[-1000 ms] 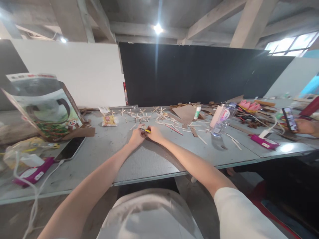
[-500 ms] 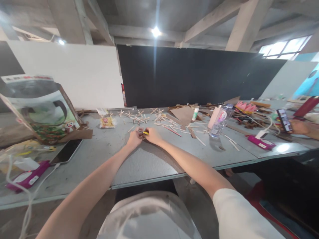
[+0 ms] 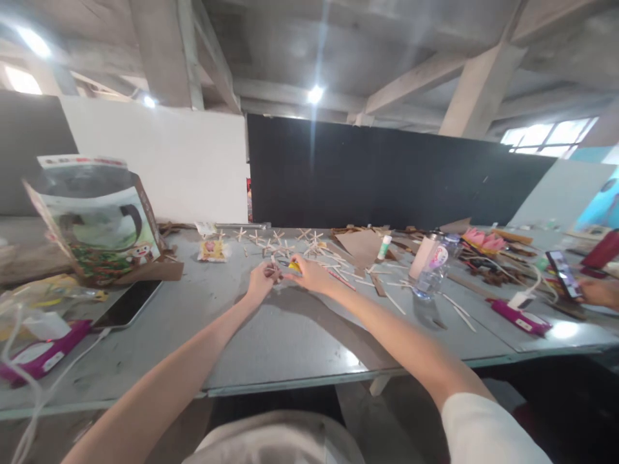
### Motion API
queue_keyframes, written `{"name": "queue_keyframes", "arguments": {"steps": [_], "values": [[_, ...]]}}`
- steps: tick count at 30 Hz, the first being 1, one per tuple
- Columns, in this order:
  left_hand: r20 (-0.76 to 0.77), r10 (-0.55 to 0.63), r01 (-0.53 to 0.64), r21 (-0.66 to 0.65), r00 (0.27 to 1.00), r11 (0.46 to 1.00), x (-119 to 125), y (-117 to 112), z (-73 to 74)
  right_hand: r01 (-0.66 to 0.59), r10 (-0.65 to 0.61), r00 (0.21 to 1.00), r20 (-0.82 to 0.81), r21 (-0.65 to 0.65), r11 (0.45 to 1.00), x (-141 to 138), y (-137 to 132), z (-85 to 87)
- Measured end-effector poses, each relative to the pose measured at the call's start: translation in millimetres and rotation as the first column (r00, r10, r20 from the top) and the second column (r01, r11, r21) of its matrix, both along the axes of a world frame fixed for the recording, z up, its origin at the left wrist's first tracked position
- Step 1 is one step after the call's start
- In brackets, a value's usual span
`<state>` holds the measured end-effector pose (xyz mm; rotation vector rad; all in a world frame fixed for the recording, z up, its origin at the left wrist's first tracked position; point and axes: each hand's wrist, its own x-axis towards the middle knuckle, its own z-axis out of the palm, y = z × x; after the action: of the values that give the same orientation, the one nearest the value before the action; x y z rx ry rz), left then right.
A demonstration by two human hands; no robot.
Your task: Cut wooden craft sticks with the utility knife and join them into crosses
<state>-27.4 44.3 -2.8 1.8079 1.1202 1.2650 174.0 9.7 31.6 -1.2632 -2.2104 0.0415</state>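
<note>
Above the middle of the grey table, my left hand [image 3: 262,281] is closed around a thin pale stick [image 3: 273,260], with only a short end showing. My right hand [image 3: 309,276], just beside it, pinches a small yellow tool [image 3: 293,265] with a thin dark tip pointing toward the stick. Its exact kind is too small to make out. Behind my hands lie several star shapes made of crossed sticks [image 3: 277,246]. Loose pale sticks [image 3: 333,259] are scattered to their right.
A printed box [image 3: 104,225], a phone [image 3: 128,304] and a purple power strip [image 3: 46,351] occupy the left. To the right stand a glue stick [image 3: 384,247] and a clear bottle [image 3: 428,274]. Another person's hand [image 3: 597,292] holds a phone [image 3: 563,274] at far right.
My hands have drawn slightly apart, the right one lifting the yellow tool clear of the left fingers. My view has tilted up and shifted a little left.
</note>
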Motion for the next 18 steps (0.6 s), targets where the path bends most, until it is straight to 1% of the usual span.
{"name": "queue_keyframes", "arguments": {"steps": [1, 2, 5, 7, 9, 12, 15, 18], "values": [[0.014, -0.013, 0.013, -0.012, 1.0, 1.0, 3, 3, 0.7, -0.028, 0.027, 0.999, 0.028, 0.052, 0.998, 9, 2, -0.1], [0.02, -0.033, 0.033, -0.027, 0.999, 0.999, 6, 7, 1.1, -0.034, 0.032, 0.999, 0.035, 0.064, 0.997, 18, 4, -1.8], [0.023, -0.073, 0.074, -0.069, 0.997, 0.995, 19, 17, 0.4, -0.022, 0.02, 0.999, 0.031, 0.059, 0.998, 39, 7, -13.8], [0.025, -0.086, 0.088, -0.081, 0.996, 0.993, 27, 22, -2.6, -0.012, 0.011, 1.0, 0.021, 0.037, 0.999, 47, 9, -24.3], [0.015, -0.114, 0.115, -0.082, 0.993, 0.99, 33, 23, -7.0, -0.01, 0.009, 1.0, 0.01, 0.012, 1.0, 51, 10, -33.4], [-0.002, -0.153, 0.152, -0.084, 0.988, 0.985, 37, 22, -13.6, -0.009, 0.009, 1.0, -0.011, -0.006, 1.0, 52, 12, -41.9], [-0.002, -0.161, 0.161, -0.073, 0.987, 0.984, 37, 20, -16.3, -0.018, 0.019, 0.999, -0.028, 0.046, 0.999, 52, 14, -46.0], [-0.001, -0.17, 0.17, -0.065, 0.985, 0.983, 34, 18, -14.5, -0.023, 0.027, 0.999, -0.045, 0.09, 0.996, 53, 15, -49.1]]}}
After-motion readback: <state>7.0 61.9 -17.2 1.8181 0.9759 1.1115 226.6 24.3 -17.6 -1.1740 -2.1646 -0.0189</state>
